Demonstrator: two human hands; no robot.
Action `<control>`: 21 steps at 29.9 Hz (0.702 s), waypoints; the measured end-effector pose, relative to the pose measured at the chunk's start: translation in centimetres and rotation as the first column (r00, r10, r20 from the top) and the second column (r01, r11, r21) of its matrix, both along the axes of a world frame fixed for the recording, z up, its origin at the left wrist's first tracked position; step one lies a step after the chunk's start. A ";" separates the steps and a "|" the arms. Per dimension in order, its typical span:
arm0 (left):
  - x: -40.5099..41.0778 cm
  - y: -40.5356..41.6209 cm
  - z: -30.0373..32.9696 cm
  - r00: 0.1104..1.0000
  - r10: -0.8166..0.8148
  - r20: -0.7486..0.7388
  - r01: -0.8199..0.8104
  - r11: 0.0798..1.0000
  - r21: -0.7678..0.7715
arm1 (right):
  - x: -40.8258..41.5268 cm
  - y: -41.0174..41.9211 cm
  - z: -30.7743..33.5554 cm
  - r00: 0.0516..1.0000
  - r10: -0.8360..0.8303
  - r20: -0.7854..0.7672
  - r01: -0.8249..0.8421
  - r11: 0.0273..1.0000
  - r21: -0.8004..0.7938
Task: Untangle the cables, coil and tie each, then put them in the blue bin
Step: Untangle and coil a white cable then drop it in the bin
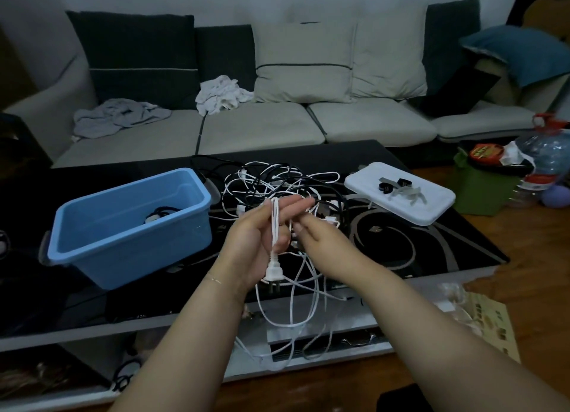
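A white power cable point(275, 226) runs in folded strands across my left hand point(256, 242), its plug point(273, 272) hanging below the palm. My right hand point(320, 242) pinches the same cable beside the left. Long white loops point(293, 313) droop over the table's front edge. Behind my hands lies a tangle of black and white cables point(277, 183) on the black glass table point(431, 245). The blue bin point(129, 226) stands at the left with a coiled black cable point(160, 215) inside.
A white lid point(401, 205) at the right of the table carries several cable ties point(398, 188). A sofa with cushions and crumpled cloths stands behind. A green container and a water bottle sit on the floor at far right.
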State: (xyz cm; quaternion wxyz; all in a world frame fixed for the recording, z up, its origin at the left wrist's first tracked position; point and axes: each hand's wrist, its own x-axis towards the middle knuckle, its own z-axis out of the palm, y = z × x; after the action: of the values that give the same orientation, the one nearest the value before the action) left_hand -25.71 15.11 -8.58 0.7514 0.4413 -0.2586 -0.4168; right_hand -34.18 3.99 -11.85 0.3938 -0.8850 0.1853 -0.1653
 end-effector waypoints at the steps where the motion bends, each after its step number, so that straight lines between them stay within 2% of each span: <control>1: 0.1 0.0 0.0 0.999 0.032 -0.020 -0.032 0.999 -0.016 | 0.0 0.4 -0.1 0.999 0.028 -0.025 -0.028 1.000 -0.010; 4: 0.7 0.0 -0.1 0.990 0.133 -0.034 -0.135 0.989 -0.054 | -0.1 1.4 -0.4 0.985 0.116 -0.127 -0.122 0.991 -0.044; 8: 1.4 0.1 -0.5 0.980 0.199 0.008 -0.197 0.976 -0.089 | -0.5 2.2 -0.1 0.977 0.173 -0.127 -0.183 0.980 -0.072; 12: 0.8 -0.3 -0.7 0.948 0.270 0.169 -0.267 0.963 -0.042 | -0.6 1.9 0.3 0.970 0.164 -0.180 -0.189 0.973 -0.130; 16: 0.2 -0.4 -0.8 0.876 0.296 0.380 -0.321 0.947 0.003 | -0.9 2.2 1.2 0.979 0.068 -0.190 -0.124 0.946 -0.301; 18: 0.3 -0.4 -1.0 0.807 0.300 0.508 -0.351 0.936 0.006 | -1.0 2.2 1.4 0.982 0.061 -0.176 -0.112 0.949 -0.295; 20: 0.8 -0.3 -1.3 0.662 0.268 0.700 -0.407 0.913 0.035 | -1.1 2.1 1.3 0.980 0.132 -0.148 -0.154 0.977 -0.150; 21: 1.2 -0.2 -1.5 0.570 0.204 0.796 -0.425 0.902 0.074 | -1.1 1.9 1.2 0.977 0.180 -0.116 -0.187 0.981 -0.057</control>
State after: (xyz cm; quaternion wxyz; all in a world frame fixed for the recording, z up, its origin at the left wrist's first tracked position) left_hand -24.55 14.95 -10.04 0.5655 0.7088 -0.4150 -0.0752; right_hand -35.27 5.87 -10.69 0.3666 -0.9189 0.1185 -0.0853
